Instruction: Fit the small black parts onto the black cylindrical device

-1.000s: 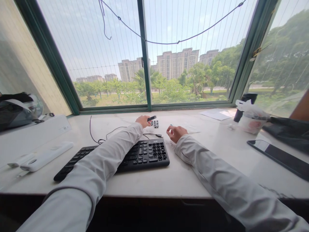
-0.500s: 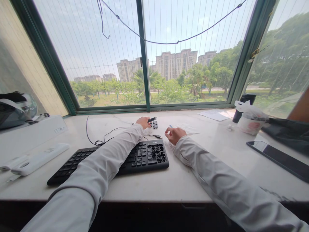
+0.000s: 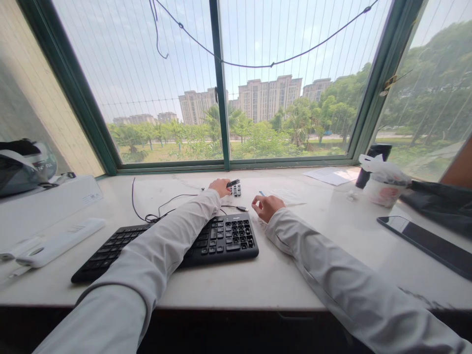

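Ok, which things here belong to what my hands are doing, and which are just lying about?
Likely in use:
Black plastic keyboard with bare key sockets
Small square dark keycaps
Slim black object at the left hand

Apparently just lying about:
Flat black phone
White plastic-bagged tub
Dark cylindrical container
White paper sheet

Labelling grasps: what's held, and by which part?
Left hand: black thing, apparently by its left end; grip mostly hidden. Right hand: blue tip beside its fingers, hold cannot be told.

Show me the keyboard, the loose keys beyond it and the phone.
Keyboard (image 3: 217, 238): head view, on keys left of its number pad.
Loose keys (image 3: 236, 190): head view, middle of the group.
Phone (image 3: 429, 242): head view, on its dark screen.
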The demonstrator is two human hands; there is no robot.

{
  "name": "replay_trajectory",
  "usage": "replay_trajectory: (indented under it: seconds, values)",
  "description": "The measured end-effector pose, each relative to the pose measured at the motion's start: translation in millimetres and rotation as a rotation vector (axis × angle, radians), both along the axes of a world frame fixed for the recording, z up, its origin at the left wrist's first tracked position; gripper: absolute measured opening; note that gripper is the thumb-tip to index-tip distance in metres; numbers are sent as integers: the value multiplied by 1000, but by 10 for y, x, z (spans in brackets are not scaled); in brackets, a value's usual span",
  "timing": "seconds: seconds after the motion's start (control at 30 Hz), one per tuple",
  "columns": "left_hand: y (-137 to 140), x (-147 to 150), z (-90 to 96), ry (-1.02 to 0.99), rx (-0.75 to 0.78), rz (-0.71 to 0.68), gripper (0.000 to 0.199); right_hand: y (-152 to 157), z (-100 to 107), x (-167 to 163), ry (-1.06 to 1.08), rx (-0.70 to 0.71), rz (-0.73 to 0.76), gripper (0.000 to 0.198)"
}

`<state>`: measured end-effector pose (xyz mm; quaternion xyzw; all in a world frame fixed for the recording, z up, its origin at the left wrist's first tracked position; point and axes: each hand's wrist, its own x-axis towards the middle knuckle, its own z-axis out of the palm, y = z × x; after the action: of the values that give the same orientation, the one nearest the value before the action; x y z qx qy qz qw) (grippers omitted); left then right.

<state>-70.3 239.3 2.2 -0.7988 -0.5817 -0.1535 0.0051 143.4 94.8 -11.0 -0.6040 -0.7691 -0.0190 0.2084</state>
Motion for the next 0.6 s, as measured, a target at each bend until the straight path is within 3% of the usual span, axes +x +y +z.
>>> replay_trajectory:
  seconds: [0.4, 0.6]
  values:
    - [-44, -49, 88, -89, -8, 8, 36, 20, -11, 6, -10, -1, 0, 24]
    - [-247, -11, 257, -259, 49, 19, 28, 18, -4, -1, -18, 20, -10, 25]
